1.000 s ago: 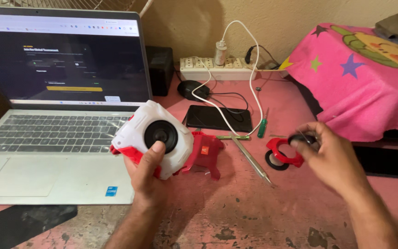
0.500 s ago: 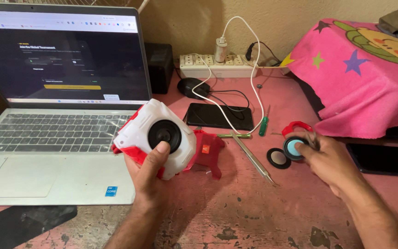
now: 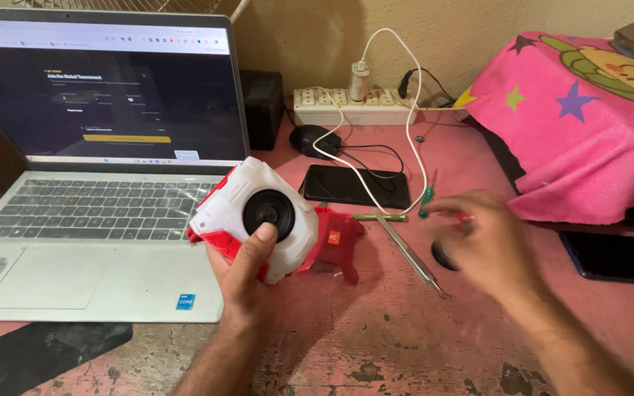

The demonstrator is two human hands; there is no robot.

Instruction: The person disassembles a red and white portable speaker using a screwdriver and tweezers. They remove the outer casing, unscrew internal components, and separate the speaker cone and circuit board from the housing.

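The right hand (image 3: 482, 242), blurred, has lifted off the worktop (image 3: 405, 330) toward 12 o'clock, grip unclear; the left hand (image 3: 247, 275) stays clamped on the white-and-red casing (image 3: 254, 216).

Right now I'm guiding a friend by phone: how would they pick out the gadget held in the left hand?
Start at the open laptop on the pink table. Just off its right front corner, the left hand holds up a white and red casing. Unlike the flat black phone behind it, it is chunky, with a round black disc on its face.
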